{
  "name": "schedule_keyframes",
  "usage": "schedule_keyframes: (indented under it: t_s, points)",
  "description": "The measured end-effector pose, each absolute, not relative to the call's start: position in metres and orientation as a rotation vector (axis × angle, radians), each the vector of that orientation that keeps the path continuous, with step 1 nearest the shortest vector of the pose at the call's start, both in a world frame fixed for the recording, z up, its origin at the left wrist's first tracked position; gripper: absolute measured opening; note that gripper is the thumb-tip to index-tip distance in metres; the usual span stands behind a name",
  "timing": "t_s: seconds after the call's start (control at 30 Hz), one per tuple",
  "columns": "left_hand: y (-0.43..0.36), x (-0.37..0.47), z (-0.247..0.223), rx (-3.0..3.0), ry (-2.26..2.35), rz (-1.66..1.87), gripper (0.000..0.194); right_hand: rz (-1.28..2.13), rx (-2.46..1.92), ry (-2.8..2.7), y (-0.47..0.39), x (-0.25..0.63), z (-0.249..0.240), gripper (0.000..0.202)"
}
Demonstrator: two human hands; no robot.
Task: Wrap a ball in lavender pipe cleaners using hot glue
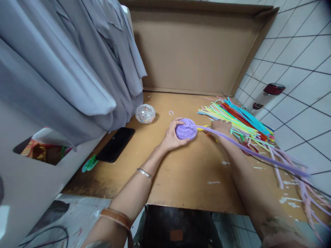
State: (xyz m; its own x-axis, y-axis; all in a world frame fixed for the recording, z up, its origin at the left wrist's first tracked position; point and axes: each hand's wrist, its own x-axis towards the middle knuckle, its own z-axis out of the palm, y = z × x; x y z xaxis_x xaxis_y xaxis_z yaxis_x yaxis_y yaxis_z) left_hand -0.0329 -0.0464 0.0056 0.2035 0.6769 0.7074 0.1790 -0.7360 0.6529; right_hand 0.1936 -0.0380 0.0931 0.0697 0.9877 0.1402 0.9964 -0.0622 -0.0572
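A round coil of purple fuzzy stem (186,129) sits in my left hand (172,135), whose fingers and thumb wrap its left side. From the coil a long purple strand (258,155) runs right, over my right forearm, to the table's right side. Just right of the coil, my right hand (221,126) is closed around a thin yellow tool (203,128), its tip near the coil's right edge; what kind of tool cannot be made out. Colourful fuzzy stems (238,119) lie in a pile beyond and beside my right hand.
Left of my hands are a clear faceted bowl (145,113), a black phone (115,144) and a green clip (90,164). Cardboard (196,51) stands behind the wooden table (186,172). Grey cloth (77,69) hangs at left. Loose pink and purple stems (306,196) trail at right.
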Motion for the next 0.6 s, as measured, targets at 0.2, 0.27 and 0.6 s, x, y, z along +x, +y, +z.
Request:
schedule_keyframes:
  t_s: [0.2,0.27,0.6]
  points:
    - [-0.044,-0.033,0.002,1.933,0.891,1.583,0.072,0.527,-1.413,-2.324,-0.066,0.166,0.136,0.038]
    - [-0.044,-0.033,0.002,1.924,0.898,1.561,0.071,0.774,-1.135,-2.221,-0.071,0.156,0.137,0.039]
    - [-0.043,-0.03,-0.001,1.968,0.831,1.527,0.07,0.889,-1.224,-1.733,-0.057,0.139,0.112,0.012]
